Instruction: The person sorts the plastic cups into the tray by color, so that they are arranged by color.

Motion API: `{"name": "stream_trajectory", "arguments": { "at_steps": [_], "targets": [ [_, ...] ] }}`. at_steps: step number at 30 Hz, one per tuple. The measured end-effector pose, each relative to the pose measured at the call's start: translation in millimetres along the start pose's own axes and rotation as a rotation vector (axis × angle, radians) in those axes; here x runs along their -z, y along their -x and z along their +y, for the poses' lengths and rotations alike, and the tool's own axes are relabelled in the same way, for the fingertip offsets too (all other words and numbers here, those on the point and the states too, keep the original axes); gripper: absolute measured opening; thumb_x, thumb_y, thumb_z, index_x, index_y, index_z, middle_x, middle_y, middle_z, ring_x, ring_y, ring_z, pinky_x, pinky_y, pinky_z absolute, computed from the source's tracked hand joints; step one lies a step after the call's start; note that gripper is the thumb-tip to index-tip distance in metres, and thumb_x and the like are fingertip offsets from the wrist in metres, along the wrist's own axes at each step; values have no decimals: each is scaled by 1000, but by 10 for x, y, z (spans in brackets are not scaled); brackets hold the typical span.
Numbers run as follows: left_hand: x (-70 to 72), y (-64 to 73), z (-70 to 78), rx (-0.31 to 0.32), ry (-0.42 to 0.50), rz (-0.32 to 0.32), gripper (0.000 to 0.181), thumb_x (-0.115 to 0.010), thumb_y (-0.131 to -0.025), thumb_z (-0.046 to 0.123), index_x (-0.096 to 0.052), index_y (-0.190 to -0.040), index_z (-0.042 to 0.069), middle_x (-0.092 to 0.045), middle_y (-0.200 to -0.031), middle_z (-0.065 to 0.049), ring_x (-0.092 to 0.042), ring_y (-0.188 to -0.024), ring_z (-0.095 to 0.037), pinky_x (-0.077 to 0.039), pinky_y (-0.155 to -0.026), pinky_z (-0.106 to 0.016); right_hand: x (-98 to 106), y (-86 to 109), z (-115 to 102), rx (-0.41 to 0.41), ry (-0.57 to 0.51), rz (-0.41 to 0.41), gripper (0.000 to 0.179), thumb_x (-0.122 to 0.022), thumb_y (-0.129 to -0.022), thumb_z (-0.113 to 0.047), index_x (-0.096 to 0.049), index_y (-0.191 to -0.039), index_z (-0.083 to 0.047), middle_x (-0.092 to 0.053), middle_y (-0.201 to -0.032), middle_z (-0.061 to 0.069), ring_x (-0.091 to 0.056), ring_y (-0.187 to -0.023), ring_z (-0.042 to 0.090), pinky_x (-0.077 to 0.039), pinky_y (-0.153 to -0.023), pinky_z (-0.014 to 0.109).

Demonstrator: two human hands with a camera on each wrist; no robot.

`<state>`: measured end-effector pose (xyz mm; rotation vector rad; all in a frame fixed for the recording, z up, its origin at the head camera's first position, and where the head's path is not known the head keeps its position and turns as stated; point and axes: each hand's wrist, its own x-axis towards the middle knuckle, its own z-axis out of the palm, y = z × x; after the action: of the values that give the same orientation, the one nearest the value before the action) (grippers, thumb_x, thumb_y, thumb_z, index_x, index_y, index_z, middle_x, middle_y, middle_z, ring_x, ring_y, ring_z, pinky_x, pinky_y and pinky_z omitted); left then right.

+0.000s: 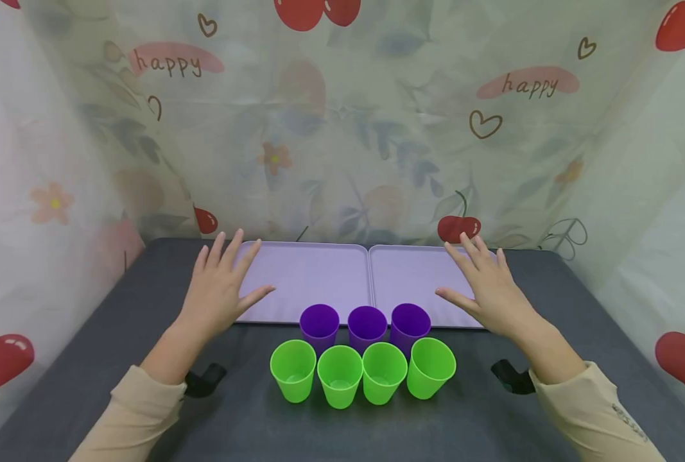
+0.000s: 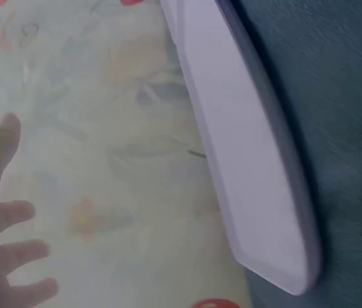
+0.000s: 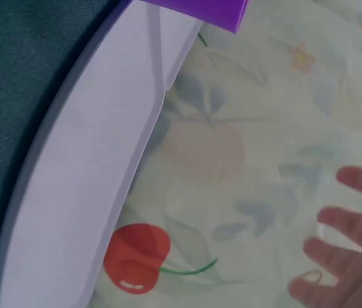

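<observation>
My left hand [image 1: 215, 289] is spread with straight fingers, overlapping the left end of the left lilac tray [image 1: 307, 276] in the head view. Over the outer part of the right lilac tray [image 1: 408, 276], my right hand [image 1: 490, 289] spreads its fingers the same way. Neither hand holds anything. Between the forearms, a row of several green cups [image 1: 339, 385] stands mouth up on the table. Just behind them come three purple cups [image 1: 367, 328], also mouth up, in front of the trays. One purple cup [image 3: 216, 9] edges into the right wrist view.
The two trays lie side by side at the back of the dark table [image 1: 348, 436]. A printed cloth [image 1: 342, 160] hangs behind and along both sides. Black straps [image 1: 205, 380] show by the wrists. A thin looped outline [image 1: 567, 234] shows near the back right corner.
</observation>
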<state>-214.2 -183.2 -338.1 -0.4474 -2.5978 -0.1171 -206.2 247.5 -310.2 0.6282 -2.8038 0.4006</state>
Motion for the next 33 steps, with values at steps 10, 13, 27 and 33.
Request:
{"name": "stream_trajectory", "arguments": {
  "at_steps": [10, 13, 27, 33],
  "targets": [
    [-130, 161, -309, 131, 279, -197, 57, -59, -89, 37, -50, -130, -2, -50, -133, -25, -45, -123, -44, -34, -102, -59, -44, 327, 207, 83, -289, -54, 36, -63, -89, -21, -58, -124, -16, -62, -123, 3, -54, -114, 13, -44, -93, 35],
    [-200, 200, -376, 173, 358, -249, 54, -58, -90, 35, -50, -129, -2, -51, -132, -26, -45, -123, -44, -34, -102, -58, -118, 376, 229, 109, -351, -108, 34, -63, -88, -20, -59, -122, -18, -64, -119, 0, -57, -109, 4, -48, -91, 27],
    [-486, 323, -608, 214, 489, -281, 41, -63, -88, 23, -58, -118, -4, -58, -122, -27, -50, -117, -44, -38, -99, -57, -363, 446, 223, 252, -530, -243, 47, -74, -78, -16, -57, -121, -9, -64, -117, 8, -61, -109, 10, -48, -92, 21],
    [-581, 359, -677, 220, 509, -276, 35, -64, -87, 17, -60, -115, -3, -61, -117, -25, -55, -110, -42, -41, -95, -57, -402, 440, 191, 296, -603, -290, 51, -78, -74, -14, -57, -120, -10, -64, -116, 4, -59, -109, 4, -48, -93, 23]
  ]
}}
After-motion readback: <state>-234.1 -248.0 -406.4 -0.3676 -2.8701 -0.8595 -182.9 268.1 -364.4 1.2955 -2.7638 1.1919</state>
